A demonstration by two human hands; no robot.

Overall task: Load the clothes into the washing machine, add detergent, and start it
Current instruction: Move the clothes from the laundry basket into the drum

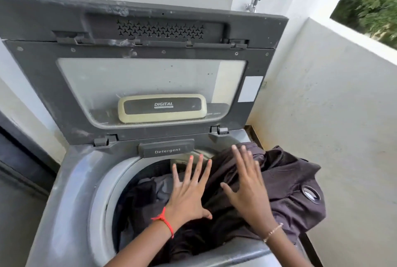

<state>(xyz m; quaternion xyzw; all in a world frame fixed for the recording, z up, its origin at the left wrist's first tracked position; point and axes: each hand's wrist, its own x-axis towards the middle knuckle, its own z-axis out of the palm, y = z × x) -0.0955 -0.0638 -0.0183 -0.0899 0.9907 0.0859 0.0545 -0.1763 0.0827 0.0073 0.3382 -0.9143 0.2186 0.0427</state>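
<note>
A grey top-loading washing machine [77, 183] stands below me with its lid [150, 77] raised upright. Dark clothes [287, 183] fill the round drum opening and spill over the machine's right rim. My left hand [189, 191] hovers flat over the clothes in the drum, fingers spread, a red thread on the wrist. My right hand [247, 187] lies flat on the dark bundle to the right, fingers apart, holding nothing. A drawer marked Detergent [166, 149] sits closed at the back edge of the opening, just beyond my fingertips.
White walls enclose the machine: one behind it and a low parapet [343, 86] on the right with greenery beyond. A metal tap [253, 3] juts from the back wall above the lid. A dark door frame [19, 159] runs along the left.
</note>
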